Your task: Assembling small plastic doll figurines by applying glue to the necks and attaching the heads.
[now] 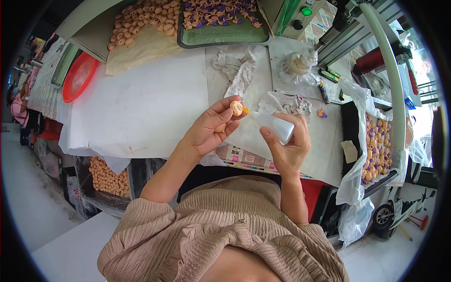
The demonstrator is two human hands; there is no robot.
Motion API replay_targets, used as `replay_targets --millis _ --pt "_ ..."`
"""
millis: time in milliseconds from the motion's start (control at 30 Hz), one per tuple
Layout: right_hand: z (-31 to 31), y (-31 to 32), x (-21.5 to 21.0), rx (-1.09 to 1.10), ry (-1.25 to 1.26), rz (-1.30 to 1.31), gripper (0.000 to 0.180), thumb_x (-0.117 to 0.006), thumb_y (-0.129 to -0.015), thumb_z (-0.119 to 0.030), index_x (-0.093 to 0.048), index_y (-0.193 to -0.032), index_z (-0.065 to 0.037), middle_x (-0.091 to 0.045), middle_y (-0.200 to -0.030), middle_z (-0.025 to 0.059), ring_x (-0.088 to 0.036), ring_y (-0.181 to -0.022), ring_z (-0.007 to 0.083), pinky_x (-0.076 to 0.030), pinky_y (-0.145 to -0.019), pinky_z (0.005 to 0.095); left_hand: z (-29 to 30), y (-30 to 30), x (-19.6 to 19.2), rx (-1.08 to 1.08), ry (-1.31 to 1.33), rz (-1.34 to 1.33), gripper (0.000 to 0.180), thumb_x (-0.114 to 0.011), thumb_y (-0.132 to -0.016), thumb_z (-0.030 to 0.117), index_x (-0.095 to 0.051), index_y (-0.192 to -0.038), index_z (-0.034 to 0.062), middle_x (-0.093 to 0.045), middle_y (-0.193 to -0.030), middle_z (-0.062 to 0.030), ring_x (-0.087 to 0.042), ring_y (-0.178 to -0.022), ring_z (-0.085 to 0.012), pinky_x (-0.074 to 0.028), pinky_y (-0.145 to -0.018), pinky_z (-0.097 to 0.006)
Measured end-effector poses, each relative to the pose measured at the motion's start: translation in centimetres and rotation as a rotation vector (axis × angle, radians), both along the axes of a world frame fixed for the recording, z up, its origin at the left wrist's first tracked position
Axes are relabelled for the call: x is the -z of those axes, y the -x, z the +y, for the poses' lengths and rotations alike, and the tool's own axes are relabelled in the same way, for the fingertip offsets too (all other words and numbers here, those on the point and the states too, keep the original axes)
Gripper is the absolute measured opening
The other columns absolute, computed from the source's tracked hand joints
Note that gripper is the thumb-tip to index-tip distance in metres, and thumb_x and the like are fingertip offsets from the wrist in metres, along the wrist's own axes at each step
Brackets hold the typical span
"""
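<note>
Between the thumb and fingers of my left hand (209, 124) is a small round peach-coloured doll head (236, 108), held over the table. A second little peach piece (221, 128) lies against the curled lower fingers of that hand. My right hand (292, 145) is wrapped round a white squeeze bottle (280, 128), tilted with its narrow tip toward the doll head. A small yellow bit (246, 111) shows beside the head, near the tip; I cannot tell which of the two it belongs to. Whether the tip touches the head is unclear.
At the back, a dark tray (221, 40) holds peach-and-purple figures beside loose doll heads (145, 21). A red basin (81, 77) stands left. Crumpled cloth (240, 77), batteries (324, 91) and a press frame (383, 42) are to the right, with another figure tray (359, 162).
</note>
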State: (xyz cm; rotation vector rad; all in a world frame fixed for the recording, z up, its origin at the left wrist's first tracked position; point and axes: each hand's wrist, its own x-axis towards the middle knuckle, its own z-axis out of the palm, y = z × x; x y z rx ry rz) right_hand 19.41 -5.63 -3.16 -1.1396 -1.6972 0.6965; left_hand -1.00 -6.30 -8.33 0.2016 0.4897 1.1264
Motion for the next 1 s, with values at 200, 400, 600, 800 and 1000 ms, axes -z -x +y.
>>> replay_targets --millis 200,400,600,800,1000 --pt "-0.1 0.2 0.0 0.017 -0.005 -0.020 0.036 -0.083 -0.072 -0.016 -0.065 -0.099 -0.001 -0.058 -0.091 0.0055 -0.056 -0.079 0.0142 -0.045 -0.067 0.0256 -0.1 0.1 -0.1 -0.002 0.022 0.014 0.036 -0.055 -0.094 0.005 -0.051 -0.130 0.0067 -0.057 -0.121 -0.0056 -0.056 -0.117 -0.0186 -0.054 -0.088 -0.022" --pt "0.1 0.3 0.2 0.001 -0.040 -0.035 0.035 -0.084 -0.072 -0.015 -0.065 -0.098 -0.001 -0.058 -0.089 0.0051 -0.056 -0.078 0.0138 -0.044 -0.065 0.0251 -0.1 0.1 0.1 0.008 0.027 0.018 0.036 -0.055 -0.094 0.006 -0.051 -0.130 0.0060 -0.058 -0.121 -0.0070 -0.057 -0.116 -0.0189 -0.054 -0.087 -0.022" --pt "0.0 -0.1 0.2 0.025 -0.045 -0.031 0.034 -0.083 -0.072 -0.014 -0.066 -0.098 -0.001 -0.058 -0.088 0.0051 -0.057 -0.076 0.0139 -0.044 -0.063 0.0254 0.0 0.0 0.1 0.019 0.019 -0.002 0.036 -0.054 -0.095 0.006 -0.051 -0.130 0.0054 -0.058 -0.121 -0.0069 -0.056 -0.117 -0.0188 -0.054 -0.087 -0.022" --pt "-0.4 -0.7 -0.2 0.032 -0.081 -0.083 0.034 -0.084 -0.070 -0.015 -0.066 -0.095 -0.002 -0.058 -0.084 0.0052 -0.056 -0.073 0.0144 -0.044 -0.061 0.0260 -0.1 -0.2 0.4 0.010 -0.001 0.007 0.033 -0.053 -0.095 0.004 -0.052 -0.128 0.0057 -0.056 -0.123 -0.0055 -0.053 -0.121 -0.0198 -0.052 -0.092 -0.024" --pt "-0.8 -0.9 -0.6 0.030 -0.067 -0.079 0.033 -0.084 -0.069 -0.016 -0.066 -0.094 -0.003 -0.058 -0.082 0.0050 -0.055 -0.070 0.0143 -0.043 -0.059 0.0262 -0.1 -0.6 0.4 -0.004 -0.014 0.008 0.031 -0.052 -0.095 0.002 -0.053 -0.126 0.0059 -0.055 -0.124 -0.0051 -0.052 -0.122 -0.0207 -0.051 -0.096 -0.027"
